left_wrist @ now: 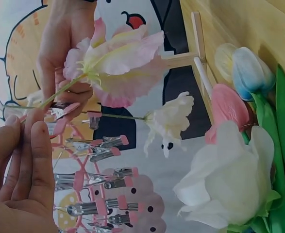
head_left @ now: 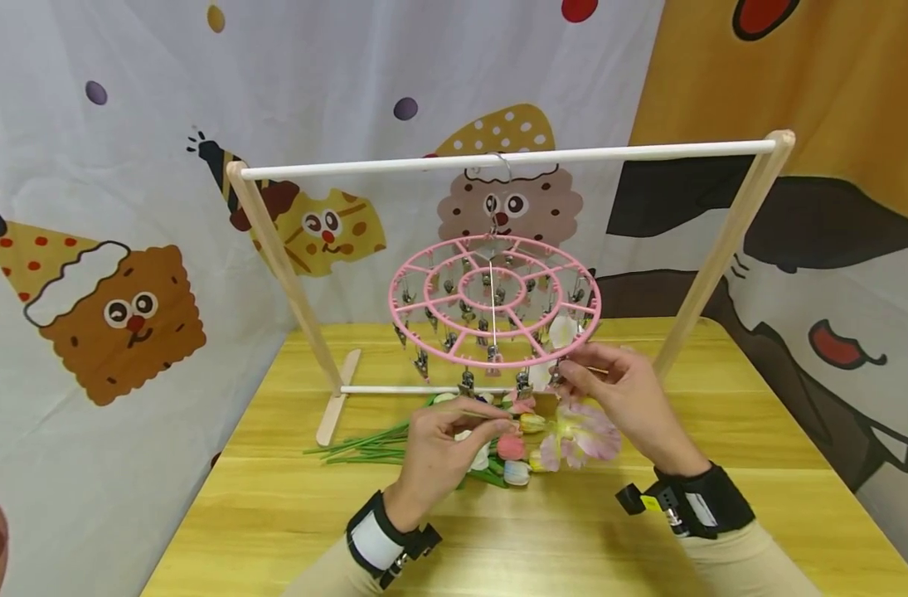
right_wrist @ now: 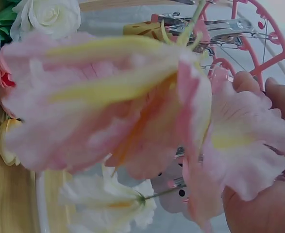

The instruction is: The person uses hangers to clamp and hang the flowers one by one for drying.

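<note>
A pink round clip hanger (head_left: pixel 454 356) hangs by its hook from a white rod, with metal clips around its rings. My left hand (head_left: pixel 446 444) pinches the thin stem of an artificial pink flower (head_left: pixel 591 431) with ruffled, yellow-streaked petals. In the left wrist view that stem (left_wrist: pixel 59 93) reaches up beside a pink-tipped metal clip (left_wrist: pixel 62 114). My right hand (head_left: pixel 625 394) grips this clip at the hanger's right front edge; whether the stem is between its jaws I cannot tell. A white flower (left_wrist: pixel 171 118) hangs from a neighbouring clip.
Artificial flowers lie on the wooden table (head_left: pixel 274 514) under the hanger, among them a white rose (left_wrist: pixel 229 174), a pink tulip (head_left: pixel 510 447) and a blue-white tulip (head_left: pixel 517 473). The stand has wooden legs (head_left: pixel 289 282) and a white top rod (head_left: pixel 394 164). A printed cloth hangs behind.
</note>
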Motion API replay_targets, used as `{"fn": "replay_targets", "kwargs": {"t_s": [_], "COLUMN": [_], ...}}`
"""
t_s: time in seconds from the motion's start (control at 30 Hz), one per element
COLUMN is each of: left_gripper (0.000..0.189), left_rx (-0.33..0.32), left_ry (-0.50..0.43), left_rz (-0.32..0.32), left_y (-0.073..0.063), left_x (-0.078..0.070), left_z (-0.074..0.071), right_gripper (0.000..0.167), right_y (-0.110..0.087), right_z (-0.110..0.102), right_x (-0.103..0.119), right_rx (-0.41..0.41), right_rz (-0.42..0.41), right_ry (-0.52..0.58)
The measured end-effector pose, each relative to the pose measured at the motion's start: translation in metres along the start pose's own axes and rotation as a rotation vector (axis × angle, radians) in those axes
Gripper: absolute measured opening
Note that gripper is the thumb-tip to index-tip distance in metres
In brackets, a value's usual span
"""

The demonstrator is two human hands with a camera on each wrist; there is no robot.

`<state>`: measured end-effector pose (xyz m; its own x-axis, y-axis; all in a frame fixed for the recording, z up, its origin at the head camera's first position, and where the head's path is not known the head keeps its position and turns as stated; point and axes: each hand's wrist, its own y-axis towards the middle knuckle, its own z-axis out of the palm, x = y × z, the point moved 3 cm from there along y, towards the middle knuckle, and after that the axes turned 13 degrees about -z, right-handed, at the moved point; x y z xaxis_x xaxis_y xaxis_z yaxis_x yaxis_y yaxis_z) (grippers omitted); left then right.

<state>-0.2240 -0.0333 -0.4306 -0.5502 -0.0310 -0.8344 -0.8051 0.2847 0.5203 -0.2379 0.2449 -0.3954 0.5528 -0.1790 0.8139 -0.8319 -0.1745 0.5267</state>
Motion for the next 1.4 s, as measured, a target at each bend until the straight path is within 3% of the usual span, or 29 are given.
{"fn": "replay_targets", "kwargs": {"t_s": [0.2, 0.5, 0.93, 1.4], "left_gripper": [0.011, 0.012, 0.01, 0.011], "left_rx": [-0.023, -0.031, -0.067, -0.043], "left_ry": [0.011, -0.027, -0.058, -0.086], "left_rz": [-0.021, 0.006, 0.024, 0.002], "left_y": [0.001, 0.003, 0.007, 0.013], "left_x": [0.0, -0.002, -0.003, -0.006], "left_z": [0.003, 0.006, 0.012, 0.019], "right_gripper": [0.016, 0.009, 0.006, 0.01], "right_y": [-0.001, 0.0, -0.003, 0.001], "right_z": [0.004, 0.011, 0.012, 0.014], "right_x": [0.0, 0.007, 0.01, 0.011], "right_rx": [0.013, 0.012, -0.052, -0.009], "right_rz": [-0.022, -0.103, -0.065, -0.077], "right_ry": [-0.058, -0.136, -0.183, -0.173]}}
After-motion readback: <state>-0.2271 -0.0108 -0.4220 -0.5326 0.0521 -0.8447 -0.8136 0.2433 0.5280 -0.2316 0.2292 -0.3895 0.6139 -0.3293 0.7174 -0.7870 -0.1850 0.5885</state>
